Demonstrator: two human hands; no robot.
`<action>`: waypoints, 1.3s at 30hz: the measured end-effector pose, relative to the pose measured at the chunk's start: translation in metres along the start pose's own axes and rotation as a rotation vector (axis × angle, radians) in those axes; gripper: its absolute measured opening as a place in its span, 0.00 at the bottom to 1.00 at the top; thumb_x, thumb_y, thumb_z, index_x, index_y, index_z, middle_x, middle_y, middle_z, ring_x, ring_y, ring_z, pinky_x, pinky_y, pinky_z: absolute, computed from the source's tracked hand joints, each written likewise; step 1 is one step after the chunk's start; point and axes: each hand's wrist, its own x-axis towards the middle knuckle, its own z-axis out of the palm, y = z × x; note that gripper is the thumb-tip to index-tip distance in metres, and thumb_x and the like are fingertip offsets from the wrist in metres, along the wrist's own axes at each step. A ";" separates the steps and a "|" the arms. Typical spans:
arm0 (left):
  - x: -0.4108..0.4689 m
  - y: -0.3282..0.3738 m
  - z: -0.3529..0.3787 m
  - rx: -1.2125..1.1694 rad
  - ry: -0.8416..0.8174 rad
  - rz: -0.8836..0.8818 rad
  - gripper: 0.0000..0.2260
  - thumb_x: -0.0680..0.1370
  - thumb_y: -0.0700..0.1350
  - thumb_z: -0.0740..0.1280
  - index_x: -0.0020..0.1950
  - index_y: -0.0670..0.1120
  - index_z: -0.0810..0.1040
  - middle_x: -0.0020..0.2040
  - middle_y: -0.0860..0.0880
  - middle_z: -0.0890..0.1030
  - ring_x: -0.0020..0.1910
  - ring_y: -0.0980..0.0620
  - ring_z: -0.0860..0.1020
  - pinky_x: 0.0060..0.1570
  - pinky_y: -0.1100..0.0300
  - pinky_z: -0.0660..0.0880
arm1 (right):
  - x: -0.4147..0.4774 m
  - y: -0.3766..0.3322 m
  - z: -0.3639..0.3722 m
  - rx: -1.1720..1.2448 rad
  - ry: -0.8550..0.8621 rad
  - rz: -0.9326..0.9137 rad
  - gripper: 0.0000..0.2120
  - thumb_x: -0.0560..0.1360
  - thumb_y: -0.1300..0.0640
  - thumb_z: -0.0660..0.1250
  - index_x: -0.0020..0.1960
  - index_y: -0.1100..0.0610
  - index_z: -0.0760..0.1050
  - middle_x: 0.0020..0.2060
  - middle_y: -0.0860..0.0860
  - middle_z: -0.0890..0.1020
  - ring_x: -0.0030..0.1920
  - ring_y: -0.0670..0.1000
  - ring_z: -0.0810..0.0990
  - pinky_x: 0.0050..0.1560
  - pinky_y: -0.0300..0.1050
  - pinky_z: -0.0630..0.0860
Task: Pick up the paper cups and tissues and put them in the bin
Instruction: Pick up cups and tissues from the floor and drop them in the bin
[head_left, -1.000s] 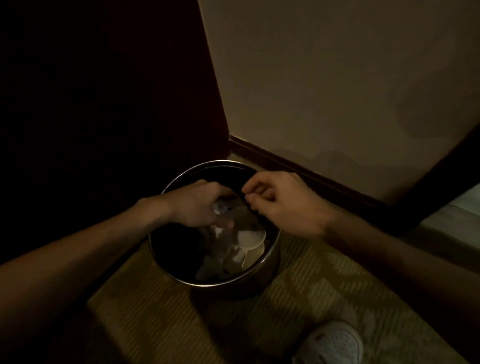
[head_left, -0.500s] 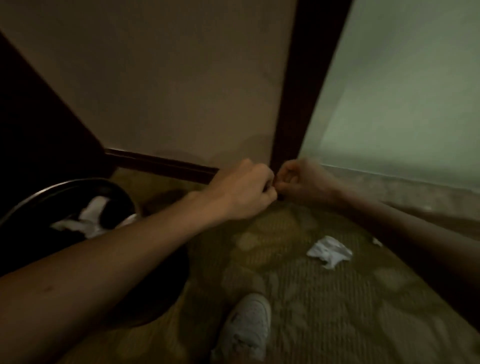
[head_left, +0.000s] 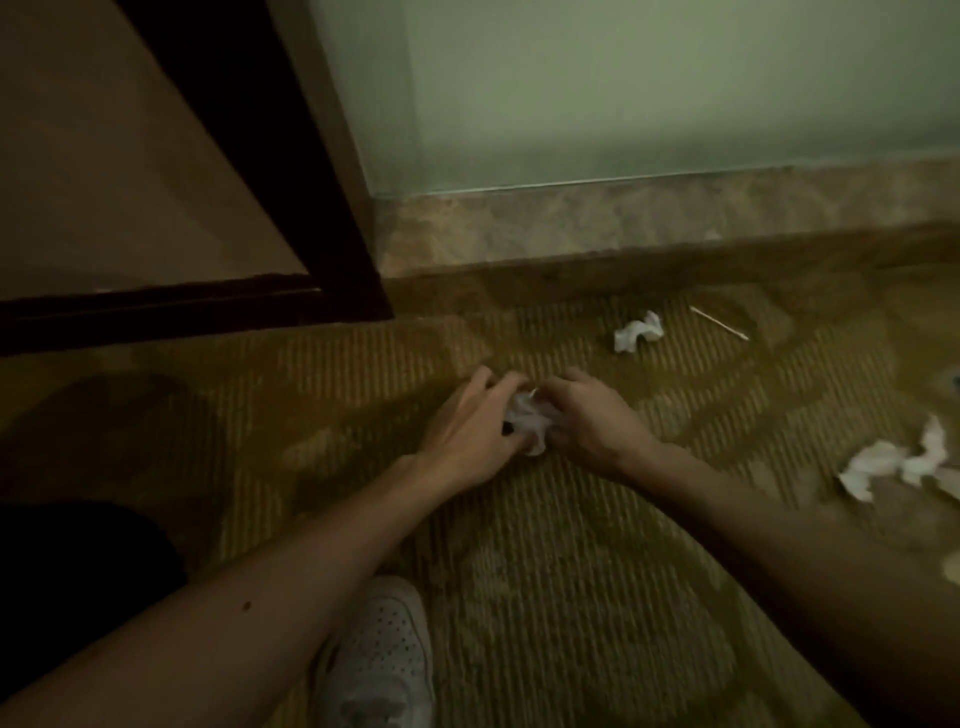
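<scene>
- Your left hand (head_left: 470, 431) and right hand (head_left: 592, 421) meet low over the patterned carpet (head_left: 545, 571), at the middle of the scene.
- Both hands grip one crumpled tissue (head_left: 527, 422): the fingers of each curl round it from its own side, and the white paper shows in the gap between them. The tissue sits at or just above the carpet; which of the two cannot be told.
- A second tissue (head_left: 638, 332) lies on the carpet farther off and to the right, well apart from your hands.
- A thin pale stick (head_left: 719, 323) lies just right of that tissue.
- More torn tissues (head_left: 893, 467) lie at the right edge, near your right forearm.
- Your white perforated shoe (head_left: 379, 654) stands on the carpet in the near centre, below your left forearm.
- A dark door frame (head_left: 332, 182) rises at the far left, beside a pale green wall (head_left: 649, 78) set on a stone sill (head_left: 623, 218).
</scene>
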 end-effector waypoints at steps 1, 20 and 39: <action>0.003 0.001 0.004 -0.007 0.003 0.050 0.24 0.77 0.55 0.70 0.71 0.54 0.69 0.63 0.50 0.71 0.62 0.50 0.72 0.61 0.51 0.73 | -0.001 0.004 0.001 0.050 0.027 0.009 0.16 0.75 0.57 0.68 0.62 0.56 0.76 0.57 0.54 0.77 0.56 0.55 0.77 0.53 0.47 0.74; 0.110 0.084 0.013 -0.029 0.144 0.367 0.19 0.78 0.45 0.69 0.69 0.48 0.74 0.65 0.48 0.73 0.62 0.47 0.75 0.61 0.55 0.70 | 0.009 0.095 -0.043 0.429 0.332 0.328 0.16 0.77 0.56 0.68 0.65 0.55 0.78 0.60 0.51 0.82 0.60 0.49 0.79 0.61 0.41 0.74; 0.046 0.241 0.002 0.195 -0.210 0.677 0.19 0.80 0.52 0.55 0.38 0.43 0.77 0.38 0.45 0.80 0.42 0.45 0.79 0.40 0.54 0.70 | -0.192 0.179 -0.121 0.358 0.021 0.416 0.12 0.77 0.51 0.69 0.59 0.51 0.78 0.50 0.45 0.83 0.48 0.44 0.82 0.50 0.44 0.81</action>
